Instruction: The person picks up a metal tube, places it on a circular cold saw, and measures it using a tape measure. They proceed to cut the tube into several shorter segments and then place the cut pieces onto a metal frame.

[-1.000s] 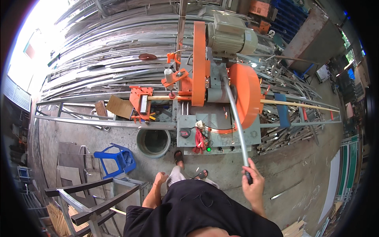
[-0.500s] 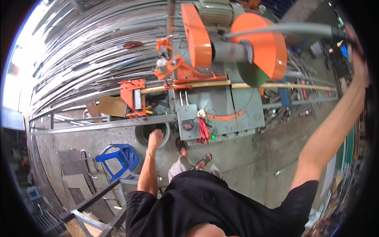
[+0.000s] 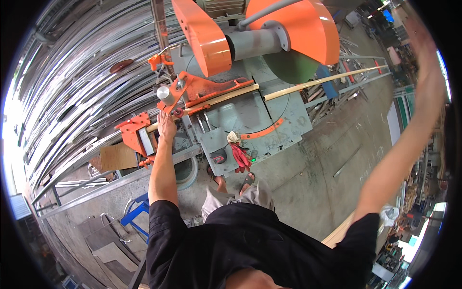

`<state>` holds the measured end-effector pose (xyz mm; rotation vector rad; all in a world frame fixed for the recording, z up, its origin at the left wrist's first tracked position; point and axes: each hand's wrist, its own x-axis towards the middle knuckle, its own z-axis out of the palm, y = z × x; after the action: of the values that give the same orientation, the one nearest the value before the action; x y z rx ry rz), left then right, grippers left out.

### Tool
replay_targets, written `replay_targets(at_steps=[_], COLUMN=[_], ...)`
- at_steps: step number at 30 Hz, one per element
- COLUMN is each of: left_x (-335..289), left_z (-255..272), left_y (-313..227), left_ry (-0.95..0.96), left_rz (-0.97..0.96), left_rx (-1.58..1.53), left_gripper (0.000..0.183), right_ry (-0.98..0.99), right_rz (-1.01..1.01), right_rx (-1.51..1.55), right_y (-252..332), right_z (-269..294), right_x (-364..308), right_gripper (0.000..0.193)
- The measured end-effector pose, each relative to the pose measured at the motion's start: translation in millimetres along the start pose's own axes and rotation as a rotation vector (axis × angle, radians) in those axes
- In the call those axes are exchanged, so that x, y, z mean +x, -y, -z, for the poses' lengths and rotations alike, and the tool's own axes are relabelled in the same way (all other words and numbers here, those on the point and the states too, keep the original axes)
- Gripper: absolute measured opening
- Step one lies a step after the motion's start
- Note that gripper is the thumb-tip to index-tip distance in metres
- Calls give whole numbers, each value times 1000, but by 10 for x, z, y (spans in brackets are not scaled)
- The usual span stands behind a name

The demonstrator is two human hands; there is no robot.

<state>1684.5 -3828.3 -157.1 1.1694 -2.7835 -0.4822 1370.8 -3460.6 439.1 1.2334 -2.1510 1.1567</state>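
Note:
My left hand (image 3: 166, 127) reaches over a long pale yellow tube (image 3: 221, 99), fingers stretched out across it beside the orange clamp (image 3: 179, 91). The hand hides a stretch of that tube. A second pale tube (image 3: 322, 83) runs off to the right, with a gap between their ends at the slot in the grey saw table (image 3: 221, 142). Above stands the cut-off saw with an orange guard (image 3: 298, 24) and a dark green disc blade (image 3: 293, 67). My right hand (image 3: 422, 41) is raised at the far right, smeared by motion; the saw's grey lever (image 3: 269, 12) leaves the top edge.
Red gloves (image 3: 240, 156) and a tape measure (image 3: 218, 155) lie on the saw table's near edge. An orange end stop (image 3: 137, 132) sits left on the metal frame (image 3: 120, 183). A bucket (image 3: 186, 173) and a blue stool (image 3: 137, 216) stand below. Metal bars (image 3: 91, 72) fill the back left.
My left hand has moved up from above the bucket to the tube by the clamp. The view has turned and shifted. The gap between the two tubes shows wider.

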Motion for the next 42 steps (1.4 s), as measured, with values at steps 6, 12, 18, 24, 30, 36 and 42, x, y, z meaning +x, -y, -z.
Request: replay_targets(at_steps=[6,12,18,24,30,36,42], left_x=[101,81,95,80,-59,-336,-766], left_z=[-174,-78,-154,9,286,267,692], left_y=[125,98,127,16,-305,-380,-716], left_ry=[89,-57,-7,88,124,91,133], left_rz=[-119,-130,-118,-22,-97,-127,108], left_rx=[-27,-253,-96,-41,11,22,-57], left_gripper=[34,29,31,26,35,28,25], right_ry=[709,676,778,846,72,232,271], right_rz=[-971,-861,-899,-1014,-1451,-1415,-1404], right_rx=[51,-411,-516,-277,409,291,412], right_y=[-2204,-2485,-2590,-3097,-3633,-4117,-4708], right_z=[-1050,-2706,-2827,-2281,-1873,-2455,-2922], right_x=[-4010,-6029,-6014,-5587,-4653,-3800,-4081], right_gripper=[28,29,27,29,31,39,33])
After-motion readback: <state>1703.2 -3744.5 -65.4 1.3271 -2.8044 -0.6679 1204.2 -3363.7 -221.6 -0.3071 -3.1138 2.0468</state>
